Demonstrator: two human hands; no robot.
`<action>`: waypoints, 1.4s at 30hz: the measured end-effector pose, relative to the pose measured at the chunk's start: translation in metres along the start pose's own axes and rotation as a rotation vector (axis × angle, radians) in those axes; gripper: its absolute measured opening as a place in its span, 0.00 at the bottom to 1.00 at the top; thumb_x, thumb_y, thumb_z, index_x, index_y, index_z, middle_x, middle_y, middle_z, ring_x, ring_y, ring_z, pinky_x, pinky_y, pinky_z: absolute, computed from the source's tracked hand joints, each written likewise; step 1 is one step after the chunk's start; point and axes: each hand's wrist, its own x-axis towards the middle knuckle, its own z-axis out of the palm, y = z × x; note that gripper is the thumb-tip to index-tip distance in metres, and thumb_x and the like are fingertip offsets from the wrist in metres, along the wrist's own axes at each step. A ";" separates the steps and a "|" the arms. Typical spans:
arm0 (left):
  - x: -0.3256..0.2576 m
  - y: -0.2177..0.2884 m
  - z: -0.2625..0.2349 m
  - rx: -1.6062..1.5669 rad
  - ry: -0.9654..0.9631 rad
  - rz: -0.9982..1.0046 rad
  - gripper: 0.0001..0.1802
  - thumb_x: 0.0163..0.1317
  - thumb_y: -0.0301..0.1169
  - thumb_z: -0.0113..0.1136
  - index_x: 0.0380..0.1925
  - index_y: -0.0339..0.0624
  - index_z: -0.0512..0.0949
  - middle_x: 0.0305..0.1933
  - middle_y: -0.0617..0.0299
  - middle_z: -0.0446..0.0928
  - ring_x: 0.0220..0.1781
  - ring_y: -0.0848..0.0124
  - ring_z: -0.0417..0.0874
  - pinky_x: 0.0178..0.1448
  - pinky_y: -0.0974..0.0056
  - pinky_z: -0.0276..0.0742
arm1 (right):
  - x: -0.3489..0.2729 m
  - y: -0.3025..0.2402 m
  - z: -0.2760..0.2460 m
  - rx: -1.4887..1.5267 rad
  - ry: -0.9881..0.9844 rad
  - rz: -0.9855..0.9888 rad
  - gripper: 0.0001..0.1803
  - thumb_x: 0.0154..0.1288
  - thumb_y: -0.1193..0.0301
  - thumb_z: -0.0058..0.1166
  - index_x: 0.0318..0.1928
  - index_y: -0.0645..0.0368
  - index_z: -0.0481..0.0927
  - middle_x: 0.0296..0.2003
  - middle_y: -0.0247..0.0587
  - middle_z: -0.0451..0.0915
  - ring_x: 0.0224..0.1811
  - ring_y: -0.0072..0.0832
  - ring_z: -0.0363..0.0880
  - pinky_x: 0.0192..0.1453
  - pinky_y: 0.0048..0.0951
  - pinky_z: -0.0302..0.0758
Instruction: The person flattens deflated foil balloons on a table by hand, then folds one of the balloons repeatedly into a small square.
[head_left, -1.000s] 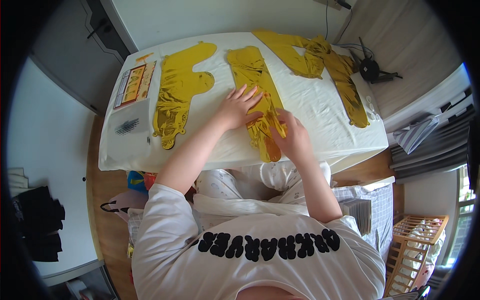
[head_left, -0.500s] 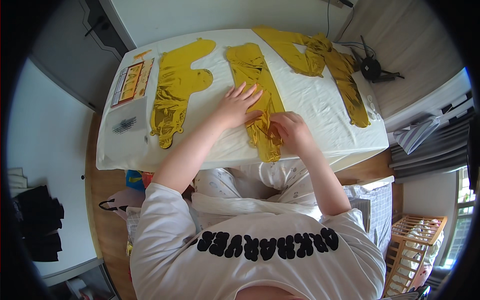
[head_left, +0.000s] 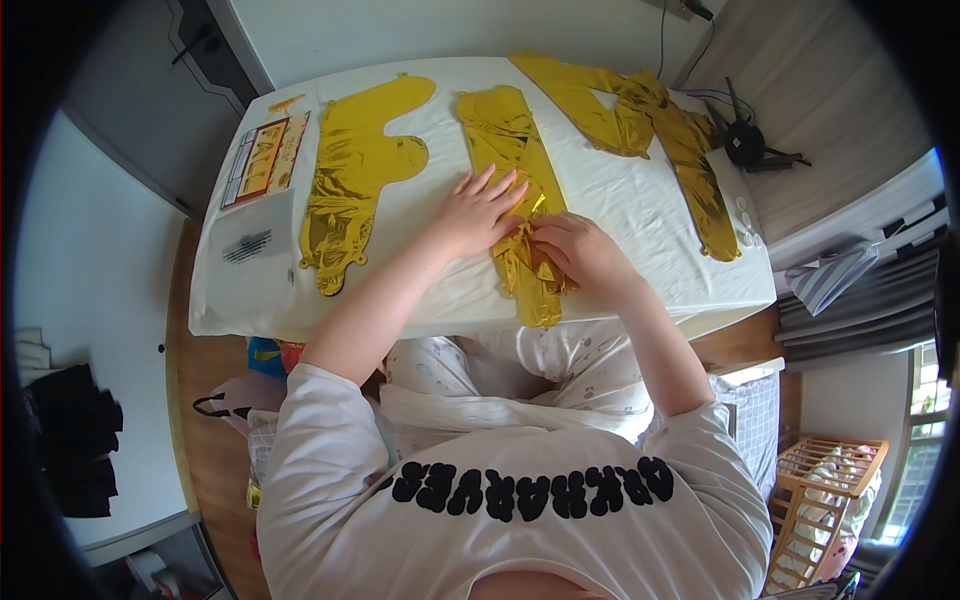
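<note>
Three gold foil balloons are spread flat on the white-covered surface [head_left: 640, 215]. The middle foil balloon [head_left: 505, 130] is pressed down by the left hand [head_left: 472, 212], fingers spread open, while its crumpled lower end is pinched in the right hand [head_left: 580, 252].

Clear packet [head_left: 262, 165] w/ card, black router [head_left: 745, 145], wooden crib [head_left: 820, 500].

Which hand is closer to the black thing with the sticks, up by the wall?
The right hand. It rests on the middle gold foil balloon, on the side toward the black device. The left hand lies flat on the same balloon, farther away.
</note>
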 end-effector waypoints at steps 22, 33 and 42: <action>0.000 0.002 0.001 -0.019 0.001 -0.018 0.34 0.80 0.55 0.36 0.80 0.56 0.55 0.86 0.64 0.50 0.86 0.54 0.47 0.86 0.44 0.44 | 0.001 0.008 0.005 0.145 -0.010 0.095 0.17 0.67 0.79 0.61 0.56 0.63 0.83 0.58 0.49 0.81 0.57 0.47 0.82 0.62 0.39 0.79; 0.000 0.000 0.005 -0.048 0.024 -0.019 0.39 0.79 0.58 0.38 0.82 0.55 0.47 0.86 0.62 0.49 0.86 0.52 0.47 0.86 0.45 0.42 | 0.006 0.010 0.012 0.154 -0.022 0.070 0.15 0.66 0.77 0.59 0.53 0.60 0.83 0.56 0.46 0.82 0.59 0.46 0.80 0.65 0.41 0.77; 0.002 -0.001 0.006 -0.036 0.016 0.002 0.36 0.78 0.58 0.42 0.82 0.69 0.50 0.86 0.60 0.50 0.86 0.49 0.47 0.86 0.43 0.41 | 0.004 0.005 0.012 -0.054 -0.047 -0.013 0.13 0.69 0.68 0.61 0.52 0.56 0.83 0.58 0.42 0.81 0.59 0.46 0.78 0.68 0.41 0.73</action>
